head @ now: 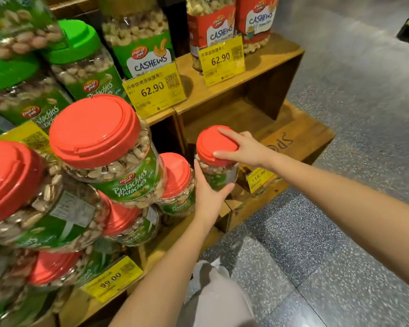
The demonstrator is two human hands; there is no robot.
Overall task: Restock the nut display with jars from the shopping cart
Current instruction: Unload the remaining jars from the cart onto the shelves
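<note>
Closest to the camera, a pale trouser leg (214,300) and a white shoe (204,267) stood on the speckled floor (340,232), with both bare forearms reaching forward over them. To the left, near the lens, rose a stack of red-lidded pistachio jars (109,156), and a yellow 99.00 price tag (112,280) was fixed to the wooden edge below them.

Beyond the stack, the two hands were clamped on one pistachio jar (219,177). The left hand (208,193) wrapped the jar's clear side from below and the left, thumb on one flank and fingers on the other. The right hand (237,147) sat on the red lid (211,145), with its thumb at the near rim and its fingers curled over the far rim. The jar stood upright at the front of the low wooden shelf (300,135), just right of a neighbouring pistachio jar (177,182). Its base was hidden by the left hand, so it may have been resting on the wood or held just above it. A yellow 115.90 tag (257,179) hung just to its right.

Behind the jar was an open wooden crate (291,74). On top of the crate stood a green-labelled cashew jar (139,43) and red-labelled cashew jars (210,27), each with a yellow 62.90 tag (152,89) in front.
</note>
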